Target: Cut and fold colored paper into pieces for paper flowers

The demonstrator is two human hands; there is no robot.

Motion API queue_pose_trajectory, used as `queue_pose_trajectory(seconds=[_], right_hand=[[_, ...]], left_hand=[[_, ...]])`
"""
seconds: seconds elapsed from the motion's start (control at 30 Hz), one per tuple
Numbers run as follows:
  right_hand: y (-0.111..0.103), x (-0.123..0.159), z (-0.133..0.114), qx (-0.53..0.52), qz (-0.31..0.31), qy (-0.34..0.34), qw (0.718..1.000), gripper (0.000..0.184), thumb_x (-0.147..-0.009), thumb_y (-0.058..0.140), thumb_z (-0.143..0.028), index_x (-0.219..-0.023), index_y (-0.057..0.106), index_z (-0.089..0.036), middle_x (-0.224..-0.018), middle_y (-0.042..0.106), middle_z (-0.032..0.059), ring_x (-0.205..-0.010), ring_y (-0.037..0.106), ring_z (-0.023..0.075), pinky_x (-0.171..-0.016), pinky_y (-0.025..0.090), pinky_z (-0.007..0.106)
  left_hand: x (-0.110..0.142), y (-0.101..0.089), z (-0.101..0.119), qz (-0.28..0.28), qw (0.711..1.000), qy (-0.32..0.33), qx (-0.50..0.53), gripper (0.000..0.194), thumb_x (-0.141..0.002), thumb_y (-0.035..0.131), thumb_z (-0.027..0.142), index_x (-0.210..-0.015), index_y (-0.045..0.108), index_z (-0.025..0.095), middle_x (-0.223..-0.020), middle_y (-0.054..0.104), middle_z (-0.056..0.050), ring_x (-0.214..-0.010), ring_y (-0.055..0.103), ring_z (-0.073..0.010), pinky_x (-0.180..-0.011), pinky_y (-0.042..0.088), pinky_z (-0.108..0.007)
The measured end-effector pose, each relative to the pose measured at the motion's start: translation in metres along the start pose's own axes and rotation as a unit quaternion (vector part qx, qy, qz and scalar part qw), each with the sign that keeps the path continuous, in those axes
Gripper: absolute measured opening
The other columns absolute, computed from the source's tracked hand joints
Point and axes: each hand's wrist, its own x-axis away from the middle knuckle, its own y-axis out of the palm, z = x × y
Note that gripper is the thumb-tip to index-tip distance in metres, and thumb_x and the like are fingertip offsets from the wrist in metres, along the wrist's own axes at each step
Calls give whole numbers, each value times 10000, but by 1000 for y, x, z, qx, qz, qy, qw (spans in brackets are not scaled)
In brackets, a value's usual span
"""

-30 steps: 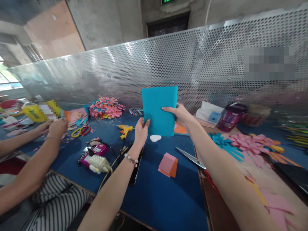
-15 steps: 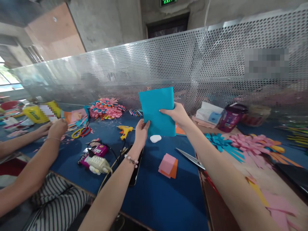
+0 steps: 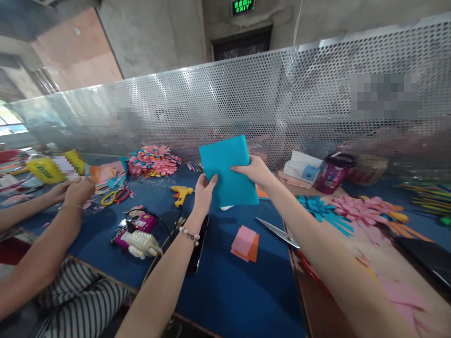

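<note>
A blue sheet of craft paper or foam is held up over the table, tilted a little to the left. My left hand pinches its left edge, thumb on the near face. At the upper right edge, my right hand grips it with the thumb across the front; the fingers behind are hidden. Below the sheet lie small pink and orange squares on the blue tabletop. Scissors with red handles rest under my right forearm. A phone lies beside my left wrist, and a white piece is mostly covered by the sheet.
Left of my hands are a yellow glue gun, a power strip with cables and a heap of paper flowers. A co-worker's hands work at far left. Blue and pink flowers lie right; a perforated metal screen stands behind.
The blue sheet has tipped further to the left and come slightly lower, covering more of the white piece. Both my hands keep their hold. The view has shifted a little.
</note>
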Motion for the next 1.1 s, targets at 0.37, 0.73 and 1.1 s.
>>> queue_pose_trajectory(seconds=[0.37, 0.73, 1.1], right_hand=[[9, 57, 28, 33, 109, -5, 993, 384, -678, 663, -449, -946, 644, -175, -981, 687, 81, -873, 640, 271, -715, 527, 392], [19, 74, 41, -23, 106, -12, 994, 391, -690, 657, -447, -997, 636, -205, -1003, 684, 64, -912, 633, 260, -728, 531, 360], [24, 74, 56, -21, 131, 14, 991, 377, -689, 635, -479, -936, 639, -193, -960, 692, 75, -884, 636, 279, -693, 531, 368]], left_hand=[[7, 6, 5, -144, 987, -30, 67, 408, -724, 644, 402, -1064, 591, 184, -1058, 650, -82, -913, 615, -203, -806, 498, -347], [10, 6, -5, -150, 986, -52, 51, 362, -715, 653, 391, -997, 639, 164, -946, 684, -80, -818, 631, -213, -743, 511, -359], [9, 8, -18, -81, 994, 6, -70, 253, -740, 611, 422, -810, 619, 178, -776, 647, -39, -693, 569, -171, -615, 475, -284]])
